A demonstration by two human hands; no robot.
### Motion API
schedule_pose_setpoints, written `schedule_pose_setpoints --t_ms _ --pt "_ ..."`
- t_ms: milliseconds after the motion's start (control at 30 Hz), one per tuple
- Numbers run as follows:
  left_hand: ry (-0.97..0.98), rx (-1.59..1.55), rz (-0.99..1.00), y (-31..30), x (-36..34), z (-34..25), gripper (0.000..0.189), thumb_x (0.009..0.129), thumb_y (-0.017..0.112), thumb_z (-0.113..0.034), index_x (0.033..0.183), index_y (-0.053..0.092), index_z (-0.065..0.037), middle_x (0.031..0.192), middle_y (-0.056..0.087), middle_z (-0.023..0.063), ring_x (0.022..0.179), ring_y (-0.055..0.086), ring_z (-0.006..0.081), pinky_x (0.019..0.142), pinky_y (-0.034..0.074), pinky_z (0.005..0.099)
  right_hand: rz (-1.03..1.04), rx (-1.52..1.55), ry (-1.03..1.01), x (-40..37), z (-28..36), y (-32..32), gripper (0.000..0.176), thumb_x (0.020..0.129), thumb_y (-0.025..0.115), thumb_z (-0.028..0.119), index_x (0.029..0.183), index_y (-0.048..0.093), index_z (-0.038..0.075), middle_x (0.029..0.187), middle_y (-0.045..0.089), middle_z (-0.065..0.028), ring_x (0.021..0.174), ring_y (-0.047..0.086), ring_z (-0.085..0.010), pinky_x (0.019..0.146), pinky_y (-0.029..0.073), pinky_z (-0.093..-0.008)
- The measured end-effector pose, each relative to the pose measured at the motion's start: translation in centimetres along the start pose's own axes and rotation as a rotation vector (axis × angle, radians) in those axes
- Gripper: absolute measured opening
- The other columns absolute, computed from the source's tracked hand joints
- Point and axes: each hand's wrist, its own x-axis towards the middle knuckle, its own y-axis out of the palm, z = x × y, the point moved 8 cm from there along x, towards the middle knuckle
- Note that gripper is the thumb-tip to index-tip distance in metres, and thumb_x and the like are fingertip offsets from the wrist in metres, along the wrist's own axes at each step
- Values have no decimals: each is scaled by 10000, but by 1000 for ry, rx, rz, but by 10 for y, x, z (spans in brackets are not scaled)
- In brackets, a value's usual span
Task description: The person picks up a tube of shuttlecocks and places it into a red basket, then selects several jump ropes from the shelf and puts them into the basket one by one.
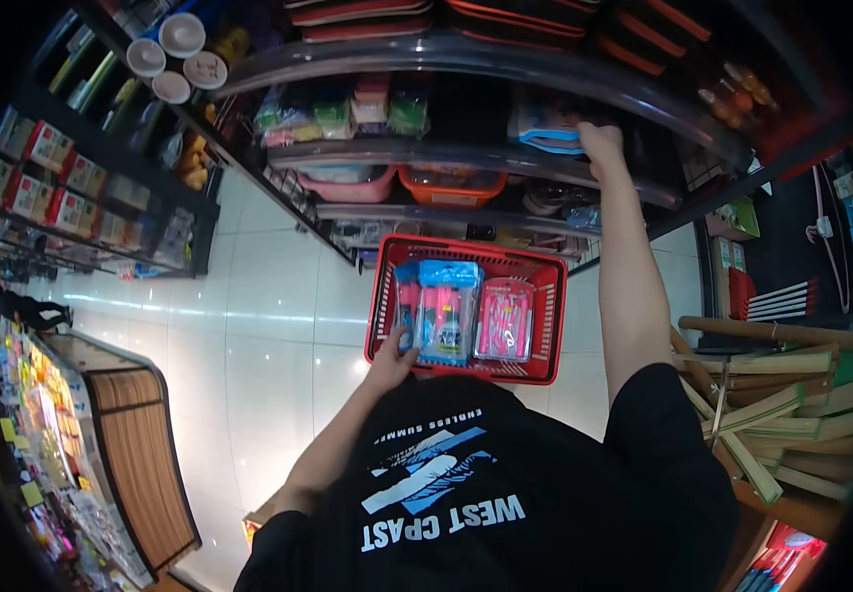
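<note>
My left hand is closed at the near left corner of a red shopping basket, its fingers over the rim beside a blue-edged pack. Inside the basket stand clear packs with blue headers holding pink and dark items, next to a clear pink pack. My right arm is stretched forward to a shelf, where my right hand grips the right end of a flat blue-edged pack. The fingertips of that hand are partly hidden.
Shelves with clear curved front rails stand ahead, carrying wrapped packs and pink and orange tubs. Bundled wooden slats stick out at right. A wood-panelled counter stands at left on the tiled floor.
</note>
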Motion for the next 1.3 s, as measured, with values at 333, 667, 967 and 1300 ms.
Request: schedule_pose_setpoints --t_ms 333,667,967,1300 --pt "-54 -250 -64 4 13 6 527 960 531 -301 1365 383 2 1253 554 183 1045 604 222 842 494 327 251 455 27 -240 -55 6 481 854 692 138 1251 481 -32 1190 560 -117 1092 537 -169 926 432 -295" --pt "-250 -318 150 36 22 -11 631 950 550 -375 1400 340 13 1176 566 144 958 600 190 782 507 315 405 189 262 -344 -224 117 573 843 701 287 1249 453 -33 1085 612 -178 965 623 -233 834 492 -341" --pt "-265 105 132 43 40 41 690 856 607 -229 1429 300 2 1264 536 277 1141 568 366 969 445 387 608 -155 243 -371 -241 149 592 859 678 337 1251 440 -37 1096 619 -222 1022 622 -301 867 477 -371" --pt "-126 196 206 48 53 35 837 815 640 -188 1474 157 -4 1310 477 319 1238 480 406 1031 396 405 825 -469 316 -361 -272 162 543 832 671 389 1196 552 3 1007 675 -182 918 664 -298 805 512 -351"
